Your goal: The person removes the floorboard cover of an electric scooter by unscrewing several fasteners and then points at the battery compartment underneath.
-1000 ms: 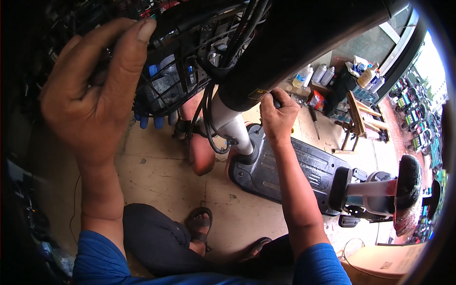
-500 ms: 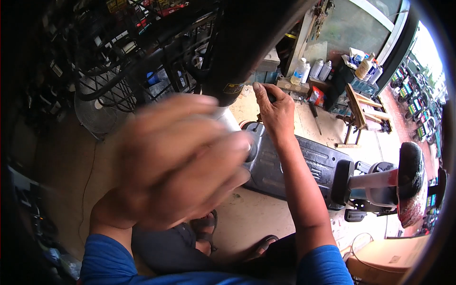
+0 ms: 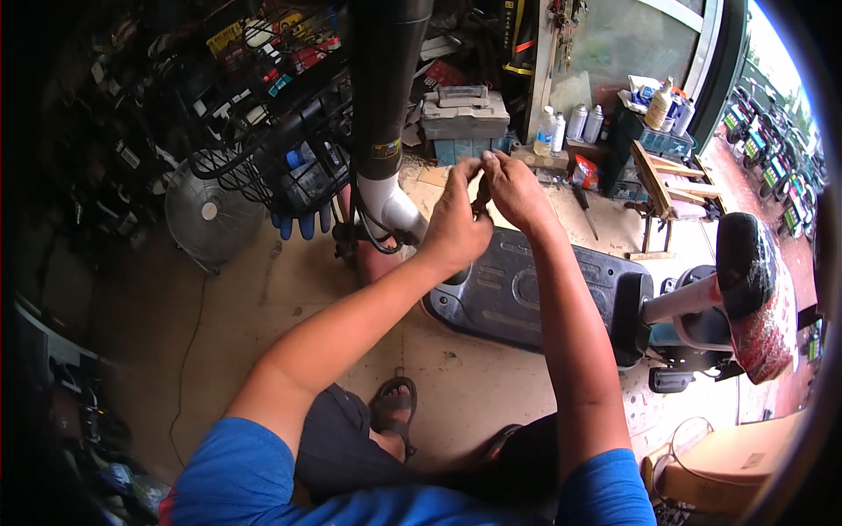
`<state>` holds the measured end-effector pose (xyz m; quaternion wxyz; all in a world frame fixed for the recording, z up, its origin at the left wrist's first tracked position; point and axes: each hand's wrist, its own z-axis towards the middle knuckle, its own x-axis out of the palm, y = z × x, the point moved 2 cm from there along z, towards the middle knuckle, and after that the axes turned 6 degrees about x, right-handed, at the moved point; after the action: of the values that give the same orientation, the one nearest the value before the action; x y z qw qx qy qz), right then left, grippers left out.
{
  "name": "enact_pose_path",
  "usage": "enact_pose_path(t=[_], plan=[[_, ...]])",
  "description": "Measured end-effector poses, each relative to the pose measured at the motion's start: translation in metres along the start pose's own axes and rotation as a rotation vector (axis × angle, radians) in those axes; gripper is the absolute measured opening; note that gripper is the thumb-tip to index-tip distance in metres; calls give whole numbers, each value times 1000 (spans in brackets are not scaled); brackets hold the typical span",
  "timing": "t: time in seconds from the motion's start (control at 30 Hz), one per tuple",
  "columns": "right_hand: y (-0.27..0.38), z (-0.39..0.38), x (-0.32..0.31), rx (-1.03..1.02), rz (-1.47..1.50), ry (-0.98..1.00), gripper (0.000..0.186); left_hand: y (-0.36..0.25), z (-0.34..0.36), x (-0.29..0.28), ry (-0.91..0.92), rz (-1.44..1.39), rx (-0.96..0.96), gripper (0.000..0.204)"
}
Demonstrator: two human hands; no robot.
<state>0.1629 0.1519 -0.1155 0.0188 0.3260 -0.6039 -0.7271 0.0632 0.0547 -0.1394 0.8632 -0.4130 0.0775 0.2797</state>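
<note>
Over the near end of the black footboard [image 3: 535, 294] of a scooter, my two hands meet. My left hand [image 3: 458, 226] is closed, its fingers pinched around a small dark thing [image 3: 480, 200] that I cannot make out. My right hand [image 3: 519, 191] is closed too, thumb and fingertips at the top of the same dark piece. Just left of them rises the scooter's steering column, black above [image 3: 386, 88] with a silver-white lower part [image 3: 386, 202] and black cables beside it. A worn red and white saddle [image 3: 759, 298] stands at the footboard's right end.
A wire basket [image 3: 307, 167] with a bottle hangs left of the column, a blue glove [image 3: 303, 225] below it. Further left stands a fan [image 3: 210, 212]. Behind are a grey toolbox [image 3: 465, 118], spray cans [image 3: 585, 123], a screwdriver [image 3: 586, 212] and a wooden frame [image 3: 667, 188].
My left hand, blurred and close to the camera before, has moved away and right to meet my right hand. The view has shifted, so the column stands further left and more upright.
</note>
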Motion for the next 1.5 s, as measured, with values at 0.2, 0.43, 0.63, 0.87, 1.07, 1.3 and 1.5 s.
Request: enact_pose_path(t=[0.2,0.43,0.63,0.87,1.07,1.3,1.5], plan=[[6,-1,18,-350,-178,-175,47,37,26,12,-162,23,39,47],[33,6,30,-469,-445,-465,70,67,23,36,-148,-111,68,39],[52,37,37,-198,-600,32,74,81,31,36,45,264,91,44],[62,33,39,-188,-756,110,84,84,27,30,43,-550,-65,40],[54,31,37,-248,-725,73,77,92,28,32,51,-549,-56,38],[62,31,42,-291,-736,24,63,95,28,37,48,-621,-68,36],[61,30,41,-297,-778,44,59,104,21,45,7,-710,-63,35]])
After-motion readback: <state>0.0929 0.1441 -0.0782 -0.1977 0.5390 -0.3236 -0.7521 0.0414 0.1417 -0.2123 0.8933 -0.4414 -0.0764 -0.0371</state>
